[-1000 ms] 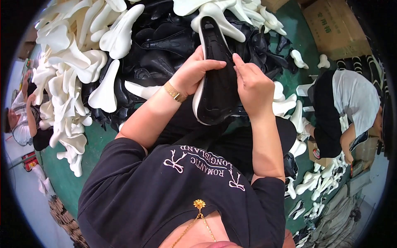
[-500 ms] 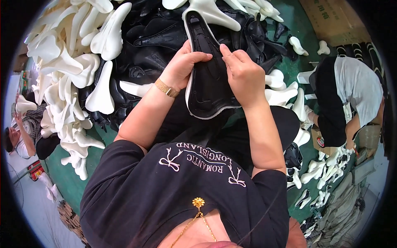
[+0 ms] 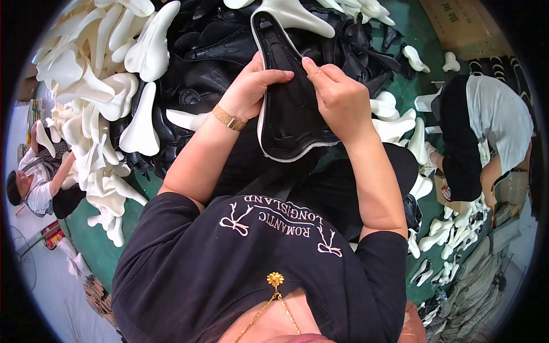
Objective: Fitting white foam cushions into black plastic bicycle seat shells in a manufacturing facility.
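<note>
I hold a bicycle saddle [image 3: 289,117] upside down in front of me, its black shell facing up with a white foam edge around it. My left hand [image 3: 254,86], with a gold bracelet at the wrist, grips the saddle's left side near the narrow nose. My right hand [image 3: 337,94] grips the right side, thumb and fingers pinching the rim. The saddle's wide end points toward my lap.
A pile of white foam saddle pads [image 3: 103,86] lies at the left, a heap of black saddle shells [image 3: 200,51] ahead. A person in a grey shirt [image 3: 492,126] crouches at the right among more white pads. Another person [image 3: 34,183] sits at far left. A cardboard box [image 3: 463,26] is at top right.
The saddle and both hands have kept almost the same place in view, shifting slightly. My fingers have worked along the saddle's rim near the nose.
</note>
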`<action>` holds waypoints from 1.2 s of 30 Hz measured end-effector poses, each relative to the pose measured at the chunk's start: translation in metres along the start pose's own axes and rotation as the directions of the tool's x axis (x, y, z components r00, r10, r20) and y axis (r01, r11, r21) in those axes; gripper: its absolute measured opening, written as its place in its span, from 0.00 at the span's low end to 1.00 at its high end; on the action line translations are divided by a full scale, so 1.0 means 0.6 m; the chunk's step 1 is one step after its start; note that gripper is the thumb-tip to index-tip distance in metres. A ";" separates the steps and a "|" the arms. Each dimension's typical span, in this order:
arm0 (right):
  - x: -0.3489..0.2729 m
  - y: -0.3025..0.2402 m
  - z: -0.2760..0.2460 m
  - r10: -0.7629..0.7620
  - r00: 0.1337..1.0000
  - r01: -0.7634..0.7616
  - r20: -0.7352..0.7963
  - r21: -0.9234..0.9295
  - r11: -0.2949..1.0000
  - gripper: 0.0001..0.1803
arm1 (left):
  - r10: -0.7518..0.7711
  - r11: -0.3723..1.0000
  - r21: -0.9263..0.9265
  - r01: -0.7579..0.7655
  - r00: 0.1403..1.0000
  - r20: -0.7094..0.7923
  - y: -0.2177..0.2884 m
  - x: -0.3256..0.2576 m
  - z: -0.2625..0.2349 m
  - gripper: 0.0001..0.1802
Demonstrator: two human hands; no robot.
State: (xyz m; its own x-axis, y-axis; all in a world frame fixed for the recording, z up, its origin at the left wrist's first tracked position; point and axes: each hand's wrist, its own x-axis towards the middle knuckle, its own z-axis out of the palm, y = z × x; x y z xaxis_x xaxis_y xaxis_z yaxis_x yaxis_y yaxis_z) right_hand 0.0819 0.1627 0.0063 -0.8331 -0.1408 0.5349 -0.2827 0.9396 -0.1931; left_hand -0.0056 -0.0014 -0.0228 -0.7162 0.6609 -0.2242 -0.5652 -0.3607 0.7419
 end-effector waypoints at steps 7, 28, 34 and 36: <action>-0.041 0.010 -0.049 0.351 0.875 -0.270 -0.334 0.265 0.926 0.09 | 0.004 0.999 -0.033 -0.004 1.000 -0.002 0.006 -0.003 0.001 0.21; -0.129 -0.038 -0.025 0.650 0.625 -0.640 0.433 0.760 0.109 0.11 | 0.361 0.932 0.016 -0.361 0.932 0.028 0.062 0.014 0.037 0.17; -0.228 0.003 -0.141 0.800 0.554 -0.661 0.231 0.706 0.254 0.25 | 0.449 0.556 0.586 -0.589 0.806 0.385 0.022 0.014 0.064 0.24; -0.284 0.025 -0.214 0.953 0.221 -0.681 0.209 0.733 -0.003 0.33 | 0.016 0.900 0.395 -0.183 0.921 0.390 0.032 -0.013 0.034 0.23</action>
State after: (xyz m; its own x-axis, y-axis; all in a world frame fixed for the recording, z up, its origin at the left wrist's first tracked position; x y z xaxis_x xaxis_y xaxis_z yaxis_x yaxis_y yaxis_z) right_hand 0.2805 0.2412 0.0181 -0.5529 0.7985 -0.2381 0.2197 -0.1359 -0.9661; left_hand -0.0025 0.0000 0.0062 -0.5090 0.8592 0.0515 -0.2162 -0.1855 0.9586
